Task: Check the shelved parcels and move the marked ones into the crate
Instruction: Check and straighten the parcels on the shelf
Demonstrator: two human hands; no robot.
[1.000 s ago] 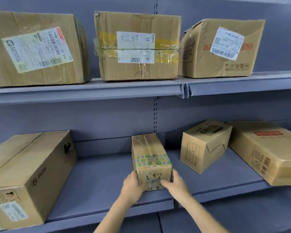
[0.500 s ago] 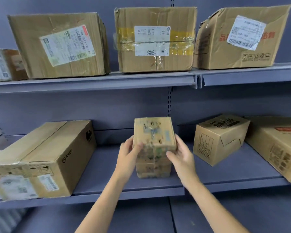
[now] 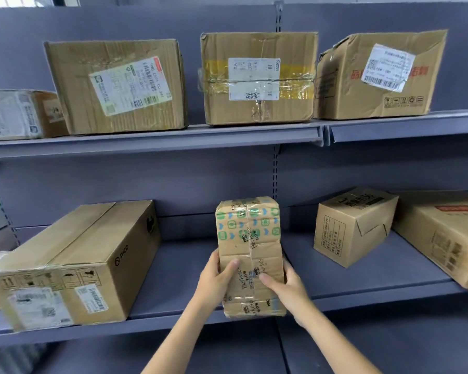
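Small parcel [image 3: 250, 255]: held upright in front of the lower shelf [image 3: 362, 288], its taped, printed face now turned to the camera; a second ago it lay flat on that shelf.
Left hand [image 3: 216, 279]: grasps the parcel's left side, thumb on the front.
Right hand [image 3: 287, 286]: grasps the right side, thumb on the front.
Meaning: the parcel is lifted and turned for checking; no clear mark is readable on this face.
Neighbours: a long box [image 3: 73, 263] to the parcel's left, a dented box [image 3: 354, 225] to its right.
Crate: not in view.
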